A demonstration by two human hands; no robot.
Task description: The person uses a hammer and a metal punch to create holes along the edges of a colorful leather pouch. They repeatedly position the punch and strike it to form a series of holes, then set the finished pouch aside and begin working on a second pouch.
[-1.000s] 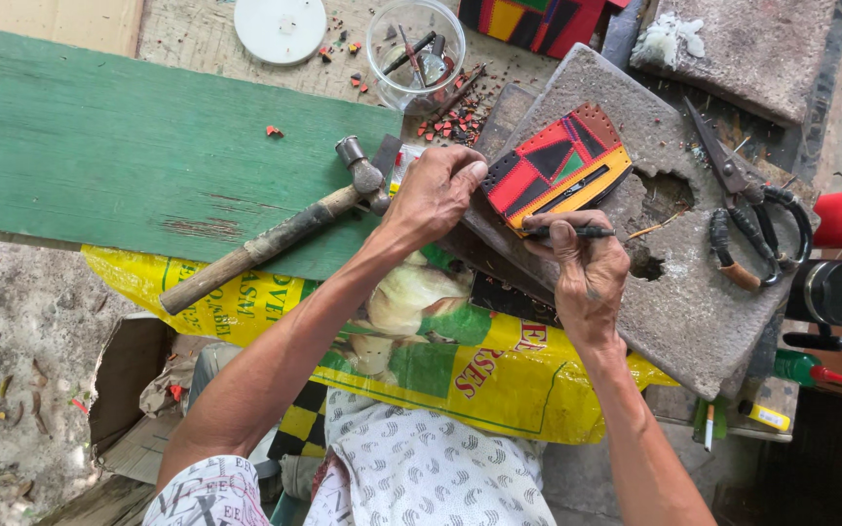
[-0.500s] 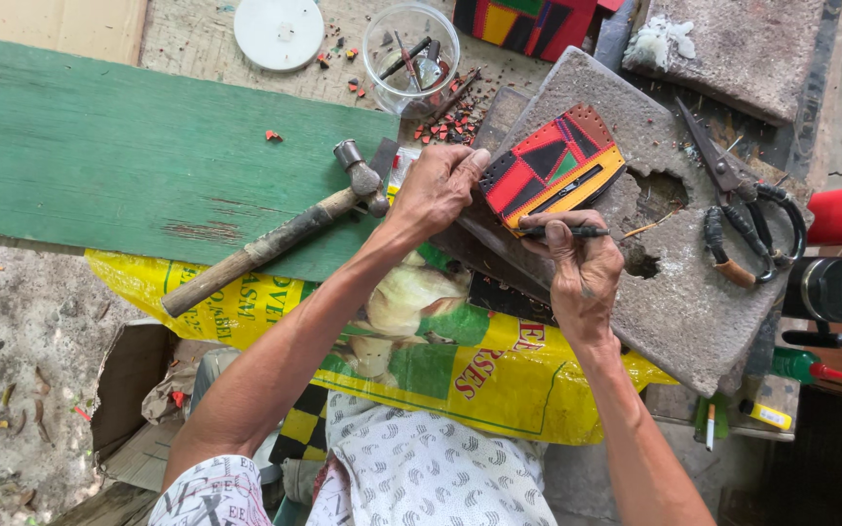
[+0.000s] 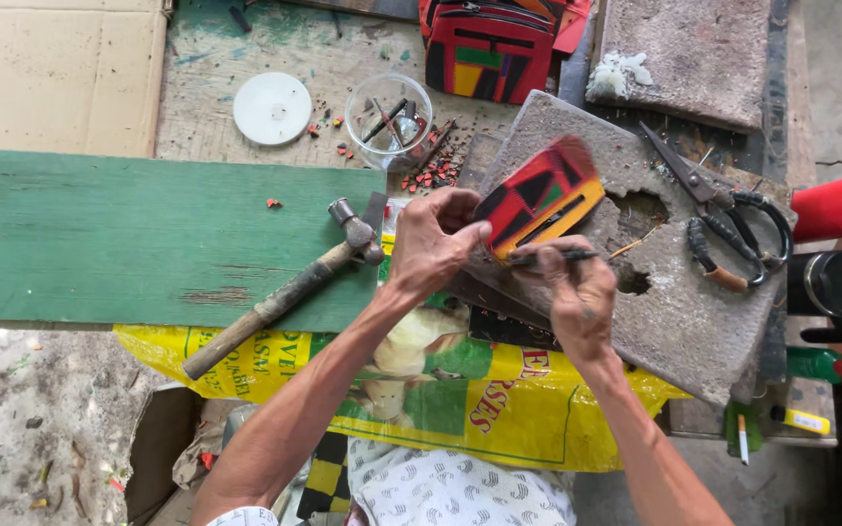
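My left hand (image 3: 436,244) grips the near end of a small patchwork piece (image 3: 540,195) in red, black, yellow and green, holding it down on a rough grey stone slab (image 3: 674,302). My right hand (image 3: 569,287) pinches a thin dark pen-like tool (image 3: 553,257) lying across the piece's lower edge. A hammer (image 3: 285,290) with a wooden handle lies just left of my left hand on a green board (image 3: 129,234).
Scissors (image 3: 723,219) lie on the slab at the right. A clear cup (image 3: 389,122) of small tools, a white lid (image 3: 272,108) and red scraps sit behind. More patchwork items (image 3: 489,49) stand at the back. A yellow sack (image 3: 440,399) covers my lap.
The view has shifted so the work sits lower in the frame. Both hands keep their hold on the patchwork piece and the thin tool.
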